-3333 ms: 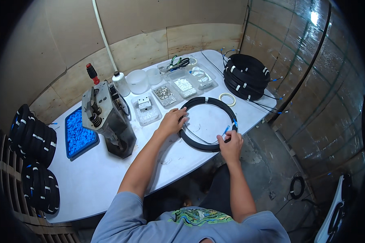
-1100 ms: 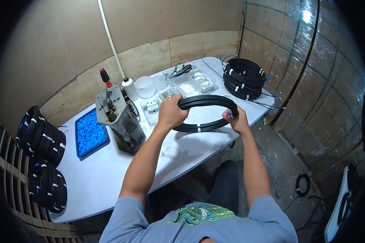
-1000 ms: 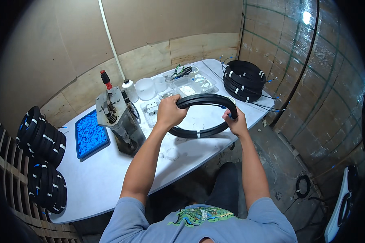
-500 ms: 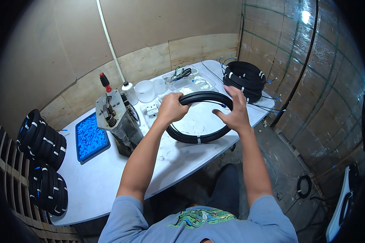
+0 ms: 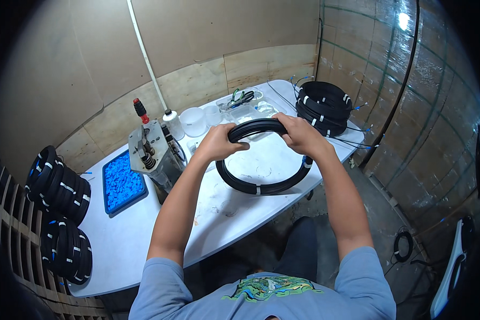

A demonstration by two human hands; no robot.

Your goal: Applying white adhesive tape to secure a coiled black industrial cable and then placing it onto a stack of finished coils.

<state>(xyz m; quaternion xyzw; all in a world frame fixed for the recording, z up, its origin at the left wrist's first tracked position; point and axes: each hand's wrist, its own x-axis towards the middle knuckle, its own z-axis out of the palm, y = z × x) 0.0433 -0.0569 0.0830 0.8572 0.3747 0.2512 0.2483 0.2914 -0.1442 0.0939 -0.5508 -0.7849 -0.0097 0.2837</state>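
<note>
A coil of black cable point(image 5: 261, 189) is held tilted above the white table point(image 5: 240, 218), its far side raised and its near side low. White ties band the coil at its near and right parts. My left hand point(image 5: 221, 142) grips the far left of the ring, with the thumb inside it. At the far right of the ring, my right hand point(image 5: 298, 134) is closed round the cable, fingers over the outside. A small blue piece shows on the cable at the right, below my right hand.
A bench press point(image 5: 153, 152) with a red-black handle stands left of the coil, beside a blue tray point(image 5: 125, 184) of small blue parts. Stacked black coils sit at the far right point(image 5: 325, 104) and left point(image 5: 64, 248). Behind are a bottle point(image 5: 172, 121), tubs point(image 5: 193, 121) and pliers point(image 5: 240, 99).
My right hand was spread open at the coil's right side; it has moved left and closed on the far rim. The coil has turned a little, and my left hand keeps its grip.
</note>
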